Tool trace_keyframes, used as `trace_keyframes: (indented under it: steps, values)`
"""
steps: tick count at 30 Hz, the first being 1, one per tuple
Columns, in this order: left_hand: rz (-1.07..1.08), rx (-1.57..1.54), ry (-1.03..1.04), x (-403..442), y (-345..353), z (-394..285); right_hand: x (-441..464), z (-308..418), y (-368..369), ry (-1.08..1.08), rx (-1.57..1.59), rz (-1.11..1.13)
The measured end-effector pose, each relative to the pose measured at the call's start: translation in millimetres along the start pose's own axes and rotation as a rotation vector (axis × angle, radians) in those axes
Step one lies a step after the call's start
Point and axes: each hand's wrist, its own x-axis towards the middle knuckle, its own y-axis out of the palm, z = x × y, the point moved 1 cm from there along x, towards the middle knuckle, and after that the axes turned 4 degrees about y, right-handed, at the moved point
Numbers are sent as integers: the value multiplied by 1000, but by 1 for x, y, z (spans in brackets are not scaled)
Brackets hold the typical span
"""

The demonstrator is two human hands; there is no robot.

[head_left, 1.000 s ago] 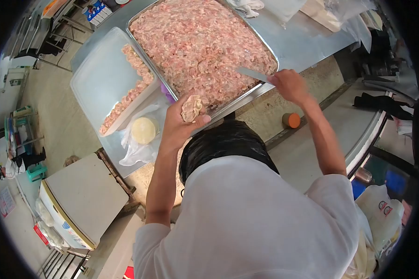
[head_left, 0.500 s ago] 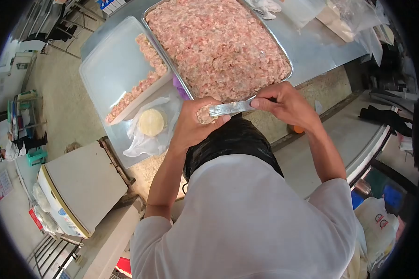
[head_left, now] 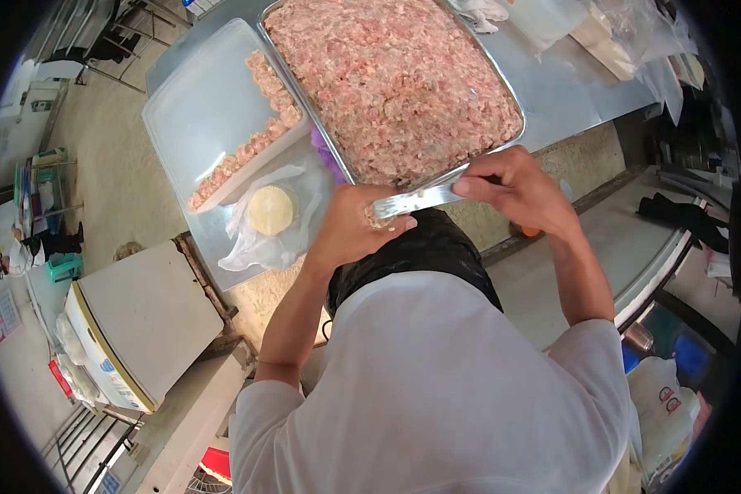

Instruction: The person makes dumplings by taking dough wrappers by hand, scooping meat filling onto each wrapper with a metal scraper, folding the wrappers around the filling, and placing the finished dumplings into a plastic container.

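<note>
My left hand (head_left: 347,224) is closed around a small dumpling (head_left: 375,219), its wrapper mostly hidden by my fingers, with some meat filling showing. In my right hand (head_left: 514,188) is a flat metal spatula (head_left: 424,200), gripped at its far right end. The spatula's left end lies over the dumpling's filling, and a little meat clings to the blade. Just beyond both hands is a big metal tray (head_left: 522,123) heaped with minced meat (head_left: 395,90). Left of my left hand, a stack of round pale wrappers (head_left: 272,210) sits on a white plastic bag (head_left: 237,252).
A translucent plastic box (head_left: 198,99) beside the metal tray holds a row of filled dumplings (head_left: 247,152). Purple material (head_left: 328,156) shows between them. A cloth (head_left: 482,12) and plastic bags (head_left: 634,37) lie on the metal table (head_left: 568,103). A white freezer (head_left: 148,321) stands left.
The fingers of my left hand have closed further around the dumpling, hiding more of it. The spatula has tilted slightly and now covers more of the filling. The view has shifted a little.
</note>
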Motion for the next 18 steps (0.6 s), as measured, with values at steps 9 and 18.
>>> trace_keyframes:
  steps: [9,18]
  values:
    - [-312,-168,98,2,10,-12,1,-13,-15,100,-23,-26]
    - [-123,-9,9,-3,4,3,6,-12,-1,-2,1,-31]
